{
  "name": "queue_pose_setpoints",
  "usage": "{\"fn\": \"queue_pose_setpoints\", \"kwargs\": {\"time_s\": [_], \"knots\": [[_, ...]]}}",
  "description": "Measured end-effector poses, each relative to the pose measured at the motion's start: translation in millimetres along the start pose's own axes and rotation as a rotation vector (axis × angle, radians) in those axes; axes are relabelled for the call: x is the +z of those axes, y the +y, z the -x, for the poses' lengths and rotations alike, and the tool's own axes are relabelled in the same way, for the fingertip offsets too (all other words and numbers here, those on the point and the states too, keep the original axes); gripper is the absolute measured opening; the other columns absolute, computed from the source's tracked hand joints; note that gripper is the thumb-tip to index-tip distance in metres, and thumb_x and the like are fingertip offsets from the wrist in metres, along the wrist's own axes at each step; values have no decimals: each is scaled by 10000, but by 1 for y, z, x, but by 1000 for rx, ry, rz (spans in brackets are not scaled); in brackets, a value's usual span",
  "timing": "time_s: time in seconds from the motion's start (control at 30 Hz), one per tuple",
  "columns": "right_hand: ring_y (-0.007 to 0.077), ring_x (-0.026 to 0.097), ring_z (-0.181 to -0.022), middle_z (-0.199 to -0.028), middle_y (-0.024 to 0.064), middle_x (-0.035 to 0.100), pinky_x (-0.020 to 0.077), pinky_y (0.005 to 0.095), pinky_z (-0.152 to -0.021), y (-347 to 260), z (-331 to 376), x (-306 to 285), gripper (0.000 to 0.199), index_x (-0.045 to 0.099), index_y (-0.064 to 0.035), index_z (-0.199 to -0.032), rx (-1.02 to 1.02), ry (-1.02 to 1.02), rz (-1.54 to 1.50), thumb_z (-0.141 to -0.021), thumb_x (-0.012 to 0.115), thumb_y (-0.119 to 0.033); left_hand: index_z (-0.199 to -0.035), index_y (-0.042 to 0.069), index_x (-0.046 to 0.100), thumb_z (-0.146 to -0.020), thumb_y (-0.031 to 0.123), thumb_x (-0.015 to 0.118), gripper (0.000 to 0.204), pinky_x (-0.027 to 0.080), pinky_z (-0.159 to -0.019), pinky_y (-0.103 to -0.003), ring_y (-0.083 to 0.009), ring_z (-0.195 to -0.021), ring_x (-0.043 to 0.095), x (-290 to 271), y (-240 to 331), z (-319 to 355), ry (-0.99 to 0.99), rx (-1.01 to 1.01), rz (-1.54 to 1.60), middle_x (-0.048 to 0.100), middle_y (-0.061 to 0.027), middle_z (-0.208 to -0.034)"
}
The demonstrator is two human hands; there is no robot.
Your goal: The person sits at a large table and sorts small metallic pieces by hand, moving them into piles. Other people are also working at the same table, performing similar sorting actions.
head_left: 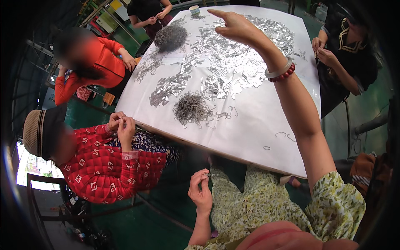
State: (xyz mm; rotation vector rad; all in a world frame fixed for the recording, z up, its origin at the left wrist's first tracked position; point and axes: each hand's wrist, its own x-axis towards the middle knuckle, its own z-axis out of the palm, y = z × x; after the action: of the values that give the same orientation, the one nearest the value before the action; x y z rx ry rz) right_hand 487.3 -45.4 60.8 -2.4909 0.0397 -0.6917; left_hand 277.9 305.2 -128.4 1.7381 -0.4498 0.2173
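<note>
Metal piece (207, 174) sits pinched between the left hand's (201, 192) fingers, the right hand's (239, 28) forefinger and thumb spread over strips (241, 62).

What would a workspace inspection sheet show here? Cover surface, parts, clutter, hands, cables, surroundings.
Surface: white-covered table, faint creases.
Parts: flat silver pieces spread wide; near heap of wire hooks; dark heap farther off, detail unclear.
Clutter: loose wire pieces toward the near edge; pale cup at the far edge.
Left hand: pinches a small metal piece, off the table.
Right hand: above the table, index finger extended.
Cables: nothing seen.
Surroundings: co-workers around the table; green floor.
</note>
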Motion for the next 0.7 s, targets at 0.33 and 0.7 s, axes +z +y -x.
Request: {"fn": "queue_pose_setpoints", "kwargs": {"time_s": [0.33,0.7], "knots": [[318,593,-882,-908,229,603,479,380,-776,-23,9,-21,532,431,80,-1269,-134,90,-52,-808,559,-153,-954,16,492,-904,-37,518,78,452,-923,-369,-267,-1042,588,-1,9,3,-17,38,-29,617,-177,-1072],[109,385,-729,-760,-3,385,385,246,-716,-17,170,24,660,372,-50,-1406,17,-268,-443,-818,665,-113,-887,3,585,-825,-39,625,84,519,-757,-314,-234,-897,639,-21,-7,16,166,-39,-88,660,-120,-961]]}}
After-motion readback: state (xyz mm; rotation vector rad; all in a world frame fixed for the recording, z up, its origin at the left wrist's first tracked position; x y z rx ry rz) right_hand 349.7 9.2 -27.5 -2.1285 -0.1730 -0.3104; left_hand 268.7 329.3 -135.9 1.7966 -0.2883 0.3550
